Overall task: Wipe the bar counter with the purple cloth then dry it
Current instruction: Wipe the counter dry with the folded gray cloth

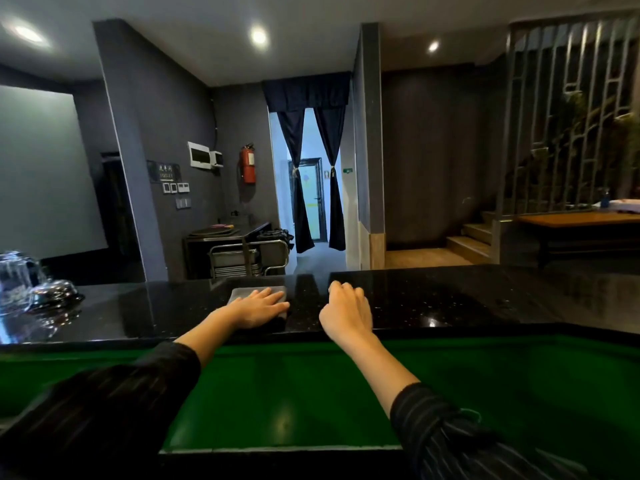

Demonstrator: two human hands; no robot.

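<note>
The bar counter (450, 299) is a glossy black speckled slab running across the middle of the head view. A folded greyish cloth (242, 293) lies flat on it, left of centre. My left hand (258, 308) presses palm-down on the cloth with fingers spread, covering its right half. My right hand (346, 311) rests on the bare counter just to the right, fingers curled under, with nothing visible in it. Both forearms reach over a green lower surface (294, 393).
Clear glassware (15, 282) and a domed glass lid (55, 292) stand at the counter's far left. Beyond the counter are a steel trolley (249, 258), a curtained doorway (311, 181), steps (471, 240) and a wooden table (581, 220) at the right.
</note>
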